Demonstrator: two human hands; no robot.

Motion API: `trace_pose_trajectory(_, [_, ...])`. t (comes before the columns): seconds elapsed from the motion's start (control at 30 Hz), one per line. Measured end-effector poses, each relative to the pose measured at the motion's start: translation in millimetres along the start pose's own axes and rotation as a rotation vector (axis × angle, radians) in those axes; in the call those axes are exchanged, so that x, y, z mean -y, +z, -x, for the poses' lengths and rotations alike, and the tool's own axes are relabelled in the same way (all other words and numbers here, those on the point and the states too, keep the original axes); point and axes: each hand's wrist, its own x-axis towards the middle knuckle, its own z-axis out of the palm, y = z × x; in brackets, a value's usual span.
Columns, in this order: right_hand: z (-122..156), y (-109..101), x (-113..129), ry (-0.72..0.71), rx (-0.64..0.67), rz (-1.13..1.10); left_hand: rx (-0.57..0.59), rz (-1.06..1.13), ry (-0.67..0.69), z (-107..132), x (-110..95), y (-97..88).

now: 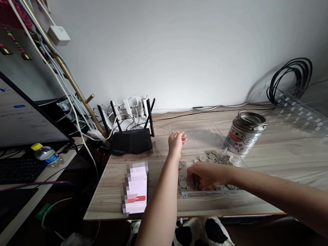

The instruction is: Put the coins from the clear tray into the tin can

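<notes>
A clear plastic tray (pixel 211 132) lies on the wooden table (pixel 280 167), with several coins (pixel 214 157) spread in it. My right hand (pixel 206 175) reaches down into the near part of the tray, fingers curled over the coins; what they pinch is hidden. My left hand (pixel 176 141) hovers above the tray's far left corner with fingers loosely curled, and nothing shows in it. A tin can (pixel 244 132) lies tilted on its side just right of the tray, its mouth toward the back.
A phone (pixel 136 187) with a lit screen lies left of the tray. A black router (pixel 131 137) and a power strip stand behind. Clear plastic trays (pixel 318 117) and a cable coil (pixel 291 74) sit at right. Monitor (pixel 3 109), keyboard and bottle (pixel 48 154) occupy the left desk.
</notes>
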Motion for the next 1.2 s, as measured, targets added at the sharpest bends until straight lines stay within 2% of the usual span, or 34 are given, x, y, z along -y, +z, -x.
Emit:
trace_pose_trajectory(0.1, [-2.1,1.1,-2.4,-0.008,-0.019,-0.006,-0.003,0.006,-0.004,-0.3,-0.1,0.1])
trace_pose_trajectory(0.27, [-1.5,-0.3,2.6,0.026,0.020,-0.202,-0.003,0.004,-0.001,1.1,-1.7,0.7])
trace_pose_trajectory(0.37, [-3.1,-0.9,6.7,0.086,0.093,-0.282,-0.002,0.002,-0.004,2.5,-3.0,0.8])
trace_pose_trajectory(0.47, [-5.1,-0.5,6.3,0.070,0.156,-0.297,-0.005,0.008,-0.011,3.5,-4.6,0.9])
trace_pose_trajectory(0.6, [-4.2,-0.8,5.5,0.038,0.103,-0.249,-0.012,0.003,-0.023,4.3,-6.2,1.1])
trace_pose_trajectory(0.77, [-0.2,-3.5,10.2,0.037,0.091,-0.238,-0.014,0.011,-0.029,5.2,-7.0,1.4])
trace_pose_trajectory(0.9, [-3.4,1.9,7.9,0.030,0.098,-0.262,-0.006,0.022,-0.031,4.9,-6.3,1.4])
trace_pose_trajectory(1.1, [-15.0,15.5,4.5,0.070,-0.122,-0.201,-0.005,0.025,-0.024,4.6,-5.3,0.9])
trace_pose_trajectory(1.2, [-16.2,17.8,7.4,0.102,-0.135,-0.170,-0.009,0.023,-0.029,4.9,-5.6,1.1])
